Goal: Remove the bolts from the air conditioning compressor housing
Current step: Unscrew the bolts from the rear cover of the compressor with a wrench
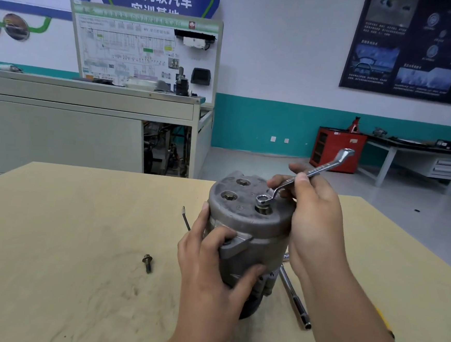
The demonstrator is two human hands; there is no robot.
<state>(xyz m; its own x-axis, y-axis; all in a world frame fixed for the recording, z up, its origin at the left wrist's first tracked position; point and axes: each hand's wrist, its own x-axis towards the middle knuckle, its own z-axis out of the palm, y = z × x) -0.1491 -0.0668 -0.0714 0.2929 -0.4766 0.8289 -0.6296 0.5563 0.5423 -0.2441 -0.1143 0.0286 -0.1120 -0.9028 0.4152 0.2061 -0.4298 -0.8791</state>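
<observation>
The compressor housing (pixel 247 226) stands upright on the table (pixel 79 227) right in front of me, end cap facing up; my left hand (pixel 212 256) grips its side wall, fingers and thumb curled round the body to steady it; my right hand (pixel 313 204) is closed round the shank of the wrench (pixel 310 173), just beside the cap's right edge. What matters is how the wrench lies: its ring end sits down over the raised bolt (pixel 263 209) on the near right of the cap, and its long axis runs from there up and away to my right, the free end out past my fingers; so the bolt lies just left of and slightly below my right hand, which is by far the nearer hand to it. Any swing, I judge, has to pivot about that bolt with the handle sweeping flat over the cap. Two more bolts (pixel 229 196) sit seated on the far left of the cap; one loose bolt (pixel 147 263) lies on the table to my left, well apart from the housing.
</observation>
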